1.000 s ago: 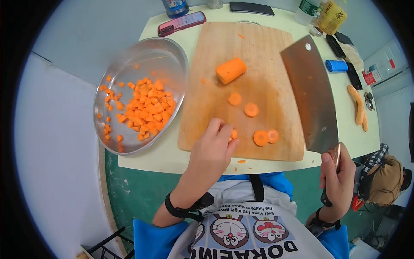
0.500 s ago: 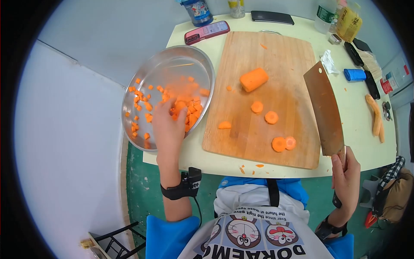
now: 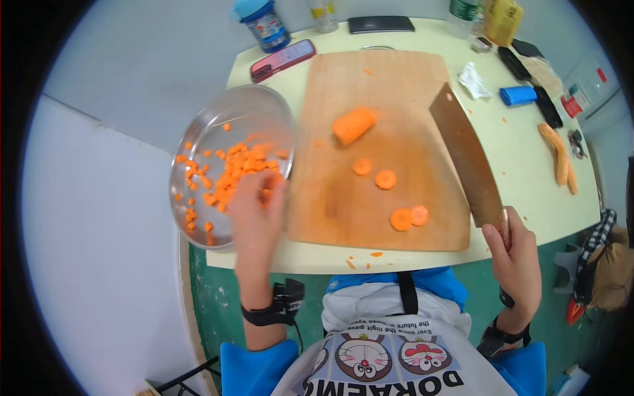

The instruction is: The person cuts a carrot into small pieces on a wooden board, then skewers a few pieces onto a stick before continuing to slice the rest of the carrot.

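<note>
My left hand [image 3: 256, 201], blurred by motion, is over the lower right rim of the round metal tray [image 3: 254, 99]. Its fingers are pinched around orange carrot, beside a heap of diced carrot [image 3: 234, 165]. My right hand [image 3: 516, 261] grips the handle of a broad cleaver [image 3: 467, 155], whose blade stands along the right edge of the wooden cutting board [image 3: 376, 72]. On the board lie a thick carrot chunk [image 3: 354, 126] and several round slices [image 3: 386, 179].
Behind the board lie a red-framed phone [image 3: 284, 61] and a black flat device [image 3: 381, 25], near a blue bottle [image 3: 265, 28]. To the right are crumpled tissue [image 3: 474, 80], a blue roll [image 3: 518, 96] and peeled carrots [image 3: 561, 158]. Scraps dot the front table edge.
The view has shifted, moving the board and table leftward. The carrot piece from the board's left side is gone from there. My left hand is lower against the tray; my right hand still holds the cleaver.
</note>
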### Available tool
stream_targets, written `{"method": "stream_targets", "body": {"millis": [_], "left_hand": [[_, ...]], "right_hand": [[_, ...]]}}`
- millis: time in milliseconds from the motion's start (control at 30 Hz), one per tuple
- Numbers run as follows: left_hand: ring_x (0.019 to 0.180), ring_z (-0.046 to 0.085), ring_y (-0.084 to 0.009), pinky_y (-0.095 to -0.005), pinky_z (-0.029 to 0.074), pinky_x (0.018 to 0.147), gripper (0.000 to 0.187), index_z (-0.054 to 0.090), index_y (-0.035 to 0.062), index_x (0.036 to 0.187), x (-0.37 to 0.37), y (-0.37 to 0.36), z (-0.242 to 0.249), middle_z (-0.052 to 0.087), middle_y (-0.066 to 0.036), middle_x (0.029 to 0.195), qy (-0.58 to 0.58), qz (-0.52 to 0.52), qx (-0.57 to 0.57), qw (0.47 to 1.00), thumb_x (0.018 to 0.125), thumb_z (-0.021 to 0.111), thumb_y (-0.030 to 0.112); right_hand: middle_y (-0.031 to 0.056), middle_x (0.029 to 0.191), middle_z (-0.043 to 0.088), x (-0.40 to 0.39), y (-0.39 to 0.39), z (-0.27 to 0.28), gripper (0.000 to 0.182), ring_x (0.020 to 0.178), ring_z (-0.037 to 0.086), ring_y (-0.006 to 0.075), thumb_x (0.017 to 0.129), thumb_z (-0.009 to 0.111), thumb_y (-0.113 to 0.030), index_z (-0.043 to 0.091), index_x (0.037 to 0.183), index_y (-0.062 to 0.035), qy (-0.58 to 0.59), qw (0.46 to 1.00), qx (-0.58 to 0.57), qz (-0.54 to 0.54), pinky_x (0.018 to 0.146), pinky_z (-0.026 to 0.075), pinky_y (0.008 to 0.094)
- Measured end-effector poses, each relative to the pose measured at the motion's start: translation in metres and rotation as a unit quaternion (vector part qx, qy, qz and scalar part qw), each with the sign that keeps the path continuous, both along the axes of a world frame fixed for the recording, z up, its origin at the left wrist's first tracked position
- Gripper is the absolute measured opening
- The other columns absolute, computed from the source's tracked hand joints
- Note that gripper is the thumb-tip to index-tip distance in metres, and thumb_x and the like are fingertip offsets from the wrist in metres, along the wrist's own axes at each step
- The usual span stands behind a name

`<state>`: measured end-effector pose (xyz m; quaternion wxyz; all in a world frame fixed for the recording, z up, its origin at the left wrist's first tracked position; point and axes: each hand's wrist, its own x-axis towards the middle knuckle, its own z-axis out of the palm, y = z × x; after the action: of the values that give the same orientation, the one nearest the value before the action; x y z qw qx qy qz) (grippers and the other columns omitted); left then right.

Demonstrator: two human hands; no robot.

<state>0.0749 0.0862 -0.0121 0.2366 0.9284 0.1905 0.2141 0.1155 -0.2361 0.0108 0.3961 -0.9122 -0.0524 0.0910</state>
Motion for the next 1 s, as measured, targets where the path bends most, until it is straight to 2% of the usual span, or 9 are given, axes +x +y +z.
{"method": "stream_targets", "body": {"millis": [100, 167, 267, 433, 767, 833, 867, 933, 1000], "left_hand": [[0.077, 0.055, -0.0269, -0.0355, 0.044, 0.07, 0.022, 0.06, 0.001, 0.095, 0.004, 0.008, 0.003, 0.058, -0.012, 0.086, 0.047, 0.065, -0.013, 0.997, 0.076, 0.063, 0.011], [0.089, 0.053, -0.0288, -0.036, 0.042, 0.077, 0.031, 0.058, 0.0017, 0.102, 0.008, -0.001, -0.002, 0.055, -0.014, 0.096, -0.07, 0.014, 0.163, 0.984, 0.075, 0.065, 0.013], [0.098, 0.051, -0.0279, -0.0355, 0.039, 0.087, 0.036, 0.059, 0.0037, 0.103, 0.011, -0.052, -0.005, 0.053, -0.012, 0.101, 0.029, -0.211, -0.043, 0.976, 0.07, 0.07, 0.014], [0.089, 0.052, -0.0246, -0.035, 0.04, 0.078, 0.037, 0.06, 0.0042, 0.097, 0.016, -0.092, -0.03, 0.054, -0.009, 0.093, 0.044, -0.323, 0.008, 0.945, 0.066, 0.074, 0.02], [0.078, 0.054, -0.0167, -0.0287, 0.041, 0.07, 0.027, 0.062, 0.0054, 0.093, -0.014, -0.062, -0.019, 0.056, -0.005, 0.079, 0.1, -0.133, 0.038, 0.985, 0.072, 0.071, 0.019], [0.085, 0.053, -0.0125, -0.0277, 0.04, 0.073, 0.024, 0.061, 0.006, 0.1, -0.014, -0.056, -0.016, 0.059, -0.004, 0.088, 0.05, -0.066, -0.254, 0.964, 0.084, 0.061, 0.023], [0.085, 0.053, -0.0125, -0.0277, 0.04, 0.073, 0.024, 0.061, 0.006, 0.1, -0.011, -0.051, -0.013, 0.059, -0.004, 0.088, 0.048, -0.063, -0.257, 0.963, 0.084, 0.061, 0.023], [0.093, 0.052, -0.0151, -0.027, 0.04, 0.08, 0.03, 0.055, -0.001, 0.106, -0.001, -0.042, -0.005, 0.058, -0.009, 0.095, -0.265, 0.004, -0.331, 0.906, 0.089, 0.052, 0.024], [0.093, 0.052, -0.0144, -0.0263, 0.04, 0.08, 0.03, 0.054, -0.0017, 0.107, 0.008, -0.042, 0.004, 0.058, -0.008, 0.094, -0.32, -0.029, -0.348, 0.881, 0.091, 0.048, 0.023]], "right_hand": [[0.0129, 0.052, 0.038, -0.001, -0.001, 0.0, 0.021, 0.045, 0.033, 0.0177, 0.086, 0.057, -0.014, 0.049, 0.095, 0.0021, -0.001, 1.0, 0.009, 0.01, 0.044, 0.031, 0.0303], [0.0154, 0.052, 0.041, -0.001, -0.001, 0.001, 0.021, 0.044, 0.036, 0.0213, 0.086, 0.056, -0.014, 0.048, 0.095, 0.0021, -0.001, 1.0, 0.01, 0.006, 0.044, 0.032, 0.0313], [0.017, 0.052, 0.043, -0.001, -0.001, 0.001, 0.02, 0.042, 0.038, 0.0247, 0.086, 0.056, -0.014, 0.048, 0.096, 0.002, -0.004, 1.0, 0.002, 0.013, 0.043, 0.033, 0.0322], [0.0175, 0.053, 0.045, -0.003, 0.0, 0.0, 0.019, 0.042, 0.044, 0.0284, 0.086, 0.055, -0.013, 0.049, 0.097, 0.0015, -0.011, 1.0, 0.002, 0.012, 0.043, 0.034, 0.0327], [0.0153, 0.055, 0.05, -0.021, 0.014, 0.026, 0.019, 0.044, 0.05, 0.0282, 0.084, 0.057, -0.009, 0.053, 0.101, -0.0005, -0.021, 0.998, 0.027, 0.049, 0.045, 0.039, 0.0293], [0.015, 0.057, 0.053, -0.026, 0.022, 0.038, 0.023, 0.048, 0.054, 0.0303, 0.083, 0.059, -0.01, 0.053, 0.103, -0.0012, 0.017, 0.992, 0.015, 0.125, 0.048, 0.042, 0.0298], [0.0148, 0.061, 0.056, -0.026, 0.023, 0.039, 0.024, 0.053, 0.057, 0.0321, 0.083, 0.058, -0.012, 0.052, 0.104, -0.0025, 0.042, 0.984, -0.004, 0.171, 0.05, 0.044, 0.0328], [0.0148, 0.065, 0.058, -0.026, 0.031, 0.032, 0.024, 0.056, 0.058, 0.0326, 0.084, 0.058, -0.012, 0.051, 0.105, -0.0031, 0.028, 0.975, -0.017, 0.219, 0.05, 0.045, 0.0344], [0.0147, 0.073, 0.06, -0.026, 0.041, 0.027, 0.023, 0.06, 0.058, 0.0325, 0.086, 0.055, -0.013, 0.049, 0.106, -0.0044, 0.028, 0.957, -0.031, 0.288, 0.052, 0.046, 0.0377]]}}
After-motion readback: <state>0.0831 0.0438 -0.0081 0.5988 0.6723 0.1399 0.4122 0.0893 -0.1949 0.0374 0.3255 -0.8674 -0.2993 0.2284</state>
